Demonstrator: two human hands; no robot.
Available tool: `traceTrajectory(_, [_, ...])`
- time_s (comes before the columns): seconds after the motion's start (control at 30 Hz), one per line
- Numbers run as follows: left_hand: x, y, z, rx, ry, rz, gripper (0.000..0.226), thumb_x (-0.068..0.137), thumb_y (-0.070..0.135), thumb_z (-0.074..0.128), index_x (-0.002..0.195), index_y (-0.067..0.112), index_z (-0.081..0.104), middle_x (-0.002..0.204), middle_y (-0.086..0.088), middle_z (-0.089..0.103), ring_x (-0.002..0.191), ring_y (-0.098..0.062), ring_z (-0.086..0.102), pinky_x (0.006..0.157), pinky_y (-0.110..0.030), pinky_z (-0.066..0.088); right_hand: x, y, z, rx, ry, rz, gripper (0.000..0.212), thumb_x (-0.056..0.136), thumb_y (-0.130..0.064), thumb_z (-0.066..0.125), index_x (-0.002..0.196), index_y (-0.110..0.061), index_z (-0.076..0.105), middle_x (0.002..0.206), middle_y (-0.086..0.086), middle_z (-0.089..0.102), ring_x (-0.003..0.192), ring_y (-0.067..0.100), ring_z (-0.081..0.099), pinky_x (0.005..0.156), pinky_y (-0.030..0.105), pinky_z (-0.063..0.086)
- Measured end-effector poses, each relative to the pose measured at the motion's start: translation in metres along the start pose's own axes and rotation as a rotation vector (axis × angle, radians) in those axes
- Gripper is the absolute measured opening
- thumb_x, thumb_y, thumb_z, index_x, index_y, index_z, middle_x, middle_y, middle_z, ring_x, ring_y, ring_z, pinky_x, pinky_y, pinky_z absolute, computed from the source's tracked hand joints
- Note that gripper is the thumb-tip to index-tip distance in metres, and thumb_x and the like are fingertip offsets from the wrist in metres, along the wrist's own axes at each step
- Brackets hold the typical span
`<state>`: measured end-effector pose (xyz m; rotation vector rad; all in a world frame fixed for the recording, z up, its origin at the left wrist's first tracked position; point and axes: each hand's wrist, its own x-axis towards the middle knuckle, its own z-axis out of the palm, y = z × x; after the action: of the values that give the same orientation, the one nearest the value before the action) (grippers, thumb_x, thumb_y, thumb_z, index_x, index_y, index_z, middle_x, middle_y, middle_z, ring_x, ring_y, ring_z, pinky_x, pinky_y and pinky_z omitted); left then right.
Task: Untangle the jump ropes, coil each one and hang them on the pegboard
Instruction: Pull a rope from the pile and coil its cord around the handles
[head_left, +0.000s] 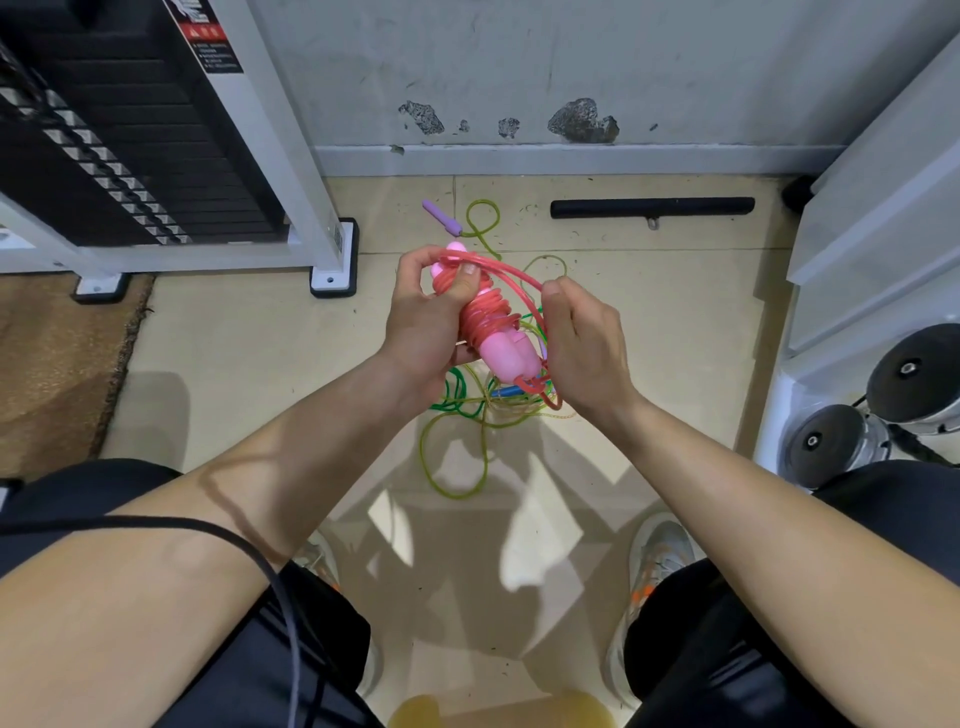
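pink handles (506, 353), pair, red rope (485, 317) wound round them; left hand (428, 317) grips the bundle, thumb on the coils; right hand (587, 353) pinches the free red strand just beside it. green and yellow ropes (462, 415) tangled on the floor beneath, purple handle (442, 217) beyond. weight stack label (208, 36): red warning panel, writing too small to read

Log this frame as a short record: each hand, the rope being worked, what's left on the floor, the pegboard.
left hand: grips the pink handles, with the red rope wound round them
right hand: pinches the free strand of the red rope
left to do: green ropes lie tangled on the floor, a purple handle beyond them
pegboard: not in view
stage: coiling the red rope
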<state>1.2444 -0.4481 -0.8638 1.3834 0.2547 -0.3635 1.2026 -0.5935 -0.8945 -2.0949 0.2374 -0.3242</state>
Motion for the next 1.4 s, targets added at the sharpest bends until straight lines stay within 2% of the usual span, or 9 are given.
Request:
traceTrajectory(0.07, [0.0,0.001,0.0,-0.01,-0.002,-0.012,0.031,0.098,0.029,0.063,0.126,0.025,0.051,0.109,-0.006,0.068,0.078,-0.022,0.071,0.062,-0.037,0.06,0.002,-0.004,-0.001,0.065,-0.009,0.092,0.038,0.107,-0.025,0.038,0.071,-0.013,0.035,0.061,-0.006,0.037,0.058,0.01,0.032,0.055,0.027,0.029])
traceTrajectory(0.3, [0.004,0.005,-0.006,-0.064,0.04,-0.051,0.029,0.099,0.024,0.063,0.125,0.025,0.051,0.11,-0.008,0.067,0.075,-0.024,0.071,0.058,-0.036,0.06,-0.001,0.001,0.0,0.259,-0.187,0.156,0.054,0.097,-0.055,0.044,0.071,-0.008,0.051,0.064,0.003,0.049,0.061,0.021,0.048,0.057,0.044,0.046])
traceTrajectory(0.43, [0.007,0.007,-0.008,-0.091,0.085,-0.065,0.032,0.099,0.022,0.063,0.128,0.023,0.051,0.103,-0.003,0.066,0.073,-0.024,0.07,0.057,-0.037,0.061,0.001,-0.002,-0.005,0.403,-0.303,0.227,0.043,0.105,-0.037,0.047,0.076,-0.006,0.057,0.068,0.005,0.058,0.061,0.018,0.059,0.058,0.037,0.054])
traceTrajectory(0.6, [0.009,0.011,-0.011,-0.103,0.087,-0.057,0.035,0.099,0.021,0.062,0.132,0.021,0.049,0.098,0.008,0.065,0.069,-0.017,0.071,0.072,-0.047,0.06,0.007,0.004,-0.014,0.514,-0.455,0.311,0.011,0.097,-0.005,0.056,0.087,-0.005,0.06,0.081,0.011,0.06,0.074,0.02,0.064,0.071,0.033,0.056])
traceTrajectory(0.8, [0.009,0.012,-0.013,-0.075,0.093,-0.057,0.037,0.099,0.023,0.062,0.133,0.02,0.048,0.095,0.002,0.064,0.065,-0.018,0.07,0.079,-0.052,0.058,0.012,0.01,-0.023,0.632,-0.554,0.411,0.007,0.092,0.006,0.061,0.092,0.0,0.064,0.08,0.009,0.071,0.077,0.025,0.073,0.074,0.031,0.06])
traceTrajectory(0.93, [0.008,0.01,-0.013,-0.079,0.084,-0.071,0.037,0.099,0.022,0.061,0.133,0.021,0.048,0.101,0.001,0.064,0.065,-0.017,0.071,0.068,-0.045,0.061,0.014,0.012,-0.023,0.555,-0.598,0.447,0.007,0.091,0.002,0.064,0.097,-0.002,0.066,0.076,0.007,0.072,0.069,0.019,0.071,0.065,0.026,0.058])
traceTrajectory(1.1, [0.01,0.009,-0.014,-0.093,0.104,-0.064,0.036,0.099,0.023,0.062,0.132,0.021,0.048,0.102,0.002,0.065,0.074,-0.02,0.072,0.071,-0.048,0.061,0.015,0.016,-0.021,0.398,-0.575,0.427,0.012,0.091,-0.01,0.069,0.103,-0.006,0.072,0.076,0.001,0.074,0.071,0.016,0.06,0.071,0.032,0.044])
traceTrajectory(1.27, [0.011,0.008,-0.013,-0.095,0.131,-0.052,0.035,0.099,0.021,0.062,0.131,0.021,0.048,0.099,0.006,0.064,0.068,-0.016,0.071,0.066,-0.043,0.061,0.016,0.007,-0.026,0.263,-0.586,0.338,0.009,0.094,-0.011,0.068,0.097,-0.017,0.061,0.068,-0.007,0.068,0.051,0.006,0.05,0.049,0.019,0.035])
traceTrajectory(1.4, [0.013,0.006,-0.015,-0.102,0.16,-0.046,0.033,0.099,0.022,0.062,0.129,0.022,0.049,0.106,0.0,0.064,0.069,-0.019,0.071,0.05,-0.032,0.058,0.014,0.003,-0.025,0.164,-0.559,0.219,0.024,0.094,-0.011,0.065,0.114,-0.021,0.055,0.073,-0.005,0.07,0.069,0.01,0.061,0.068,0.028,0.048])
